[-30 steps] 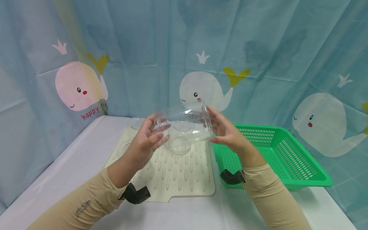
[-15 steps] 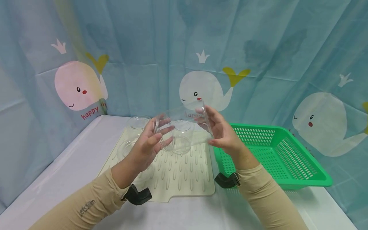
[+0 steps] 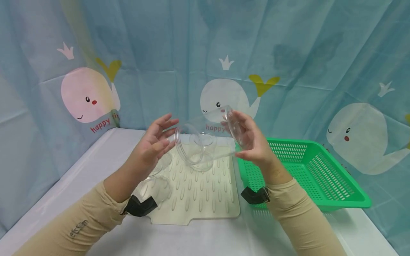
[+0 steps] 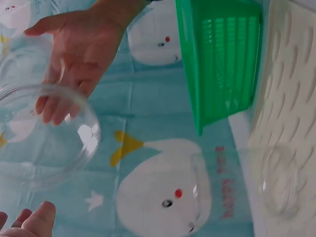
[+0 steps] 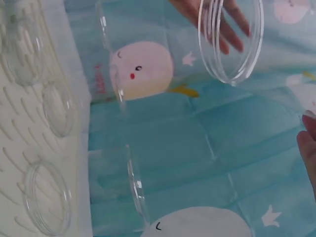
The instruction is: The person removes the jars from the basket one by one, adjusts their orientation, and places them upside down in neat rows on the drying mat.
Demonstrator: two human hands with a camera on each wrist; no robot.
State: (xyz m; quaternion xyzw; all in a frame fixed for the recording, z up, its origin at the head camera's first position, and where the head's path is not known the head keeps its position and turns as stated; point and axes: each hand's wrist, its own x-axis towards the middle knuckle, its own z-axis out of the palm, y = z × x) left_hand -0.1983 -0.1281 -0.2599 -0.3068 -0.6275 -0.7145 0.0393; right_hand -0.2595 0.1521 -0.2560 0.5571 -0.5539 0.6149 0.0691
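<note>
Staged home-style tabletop: whale-print curtain [image 3: 224, 64], draining mat [image 3: 198, 192].

Head view looks down at the mat [image 3: 198, 199]; both close wrist views share it [image 4: 291, 74].

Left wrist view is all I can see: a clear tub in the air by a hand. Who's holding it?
Observer: The right hand grips the clear tub by its closed end, with the tub tipped on its side above the table.
Visitor: And the other hand?
Observer: The left hand is open with its fingers spread. It is beside the tub's rim and seems not to touch it.
Visitor: I see one more tub on the mat. Only one?
Observer: No, the right wrist view shows at least three spare tubs on the cream mat.
</note>
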